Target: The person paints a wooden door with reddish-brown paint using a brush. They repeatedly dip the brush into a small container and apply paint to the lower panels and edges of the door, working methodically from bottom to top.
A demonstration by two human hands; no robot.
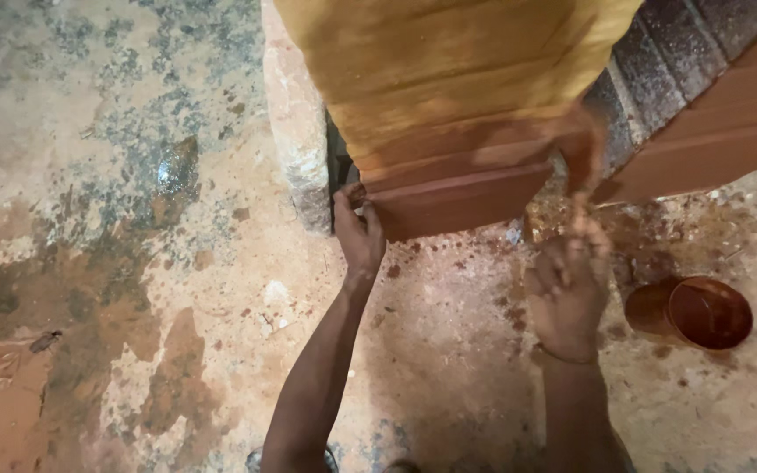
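Smooth painted wooden panel [457,197], glossy round tin [703,313], rough stained concrete floor [177,289].

A rough woodworking or finishing yard: a stained, paint-splashed concrete floor [177,289], a grooved reddish wooden panel [457,197] propped against a brick wall [659,70], and a stain-coated round tin [703,313].

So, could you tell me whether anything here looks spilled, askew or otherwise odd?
Yes. The floor is blotched with reddish-brown stains and specks, thickest around the small round tin, which lies tipped on its side right of the right hand. The left hand grips the reddish ribbed block's corner.
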